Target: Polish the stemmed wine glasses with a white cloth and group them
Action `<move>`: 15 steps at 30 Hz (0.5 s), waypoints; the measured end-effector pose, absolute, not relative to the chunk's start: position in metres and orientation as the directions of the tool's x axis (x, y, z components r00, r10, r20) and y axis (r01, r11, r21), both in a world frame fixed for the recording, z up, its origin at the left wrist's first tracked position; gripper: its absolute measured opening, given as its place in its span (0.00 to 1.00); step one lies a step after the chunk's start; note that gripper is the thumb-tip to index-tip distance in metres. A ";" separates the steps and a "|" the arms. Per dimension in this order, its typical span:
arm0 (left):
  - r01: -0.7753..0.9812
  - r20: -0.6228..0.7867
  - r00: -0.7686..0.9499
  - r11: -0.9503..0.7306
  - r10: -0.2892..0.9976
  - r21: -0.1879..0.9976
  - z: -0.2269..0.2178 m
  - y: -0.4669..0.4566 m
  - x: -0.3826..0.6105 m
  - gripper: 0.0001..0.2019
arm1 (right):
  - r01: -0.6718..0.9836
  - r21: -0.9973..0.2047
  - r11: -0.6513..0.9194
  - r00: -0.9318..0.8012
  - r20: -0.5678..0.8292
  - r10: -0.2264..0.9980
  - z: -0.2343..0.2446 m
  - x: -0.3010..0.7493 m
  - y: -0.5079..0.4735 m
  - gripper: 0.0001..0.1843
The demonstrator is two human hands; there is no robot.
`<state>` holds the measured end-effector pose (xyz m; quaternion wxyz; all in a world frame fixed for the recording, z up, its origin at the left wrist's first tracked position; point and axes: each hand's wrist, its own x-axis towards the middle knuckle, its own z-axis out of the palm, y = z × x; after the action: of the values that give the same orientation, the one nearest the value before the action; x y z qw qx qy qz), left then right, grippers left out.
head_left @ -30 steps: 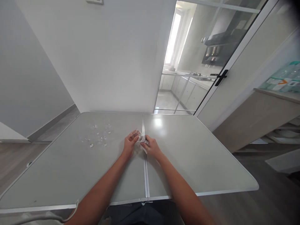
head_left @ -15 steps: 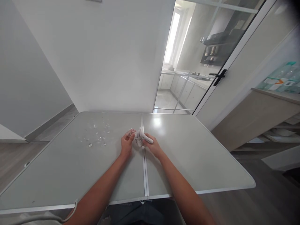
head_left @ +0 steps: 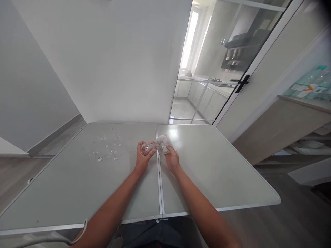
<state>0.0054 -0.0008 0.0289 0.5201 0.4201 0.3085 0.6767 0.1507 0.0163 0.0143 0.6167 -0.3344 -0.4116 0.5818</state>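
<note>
Pale tones across the desk

Clear glass (head_left: 148, 148), white cloth (head_left: 162, 141), light grey desk (head_left: 219, 172) with a silver centre strip (head_left: 159, 186), black door handle (head_left: 242, 83).

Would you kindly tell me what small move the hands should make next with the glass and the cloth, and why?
Probably turn the small clear glass a little in the left hand. The right hand holds the white cloth against the glass's right end only, so the part under the left fingers seems not yet reached.
</note>
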 end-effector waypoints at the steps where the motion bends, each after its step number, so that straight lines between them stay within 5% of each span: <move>1: -0.446 0.243 -0.088 -0.256 0.966 0.858 0.030 -0.001 0.007 0.30 | -0.481 -0.870 0.109 0.019 0.114 0.993 0.016 0.150 0.016 0.20; 15: -0.428 0.286 -0.190 -0.341 0.939 0.837 0.033 -0.001 0.006 0.26 | -0.578 -0.816 -0.007 -0.020 0.006 1.000 0.029 0.153 0.013 0.13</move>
<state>0.0057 -0.0007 0.0332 0.4837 0.4138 0.3091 0.7066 0.1528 0.0128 0.0290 0.6227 -0.3195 -0.3298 0.6336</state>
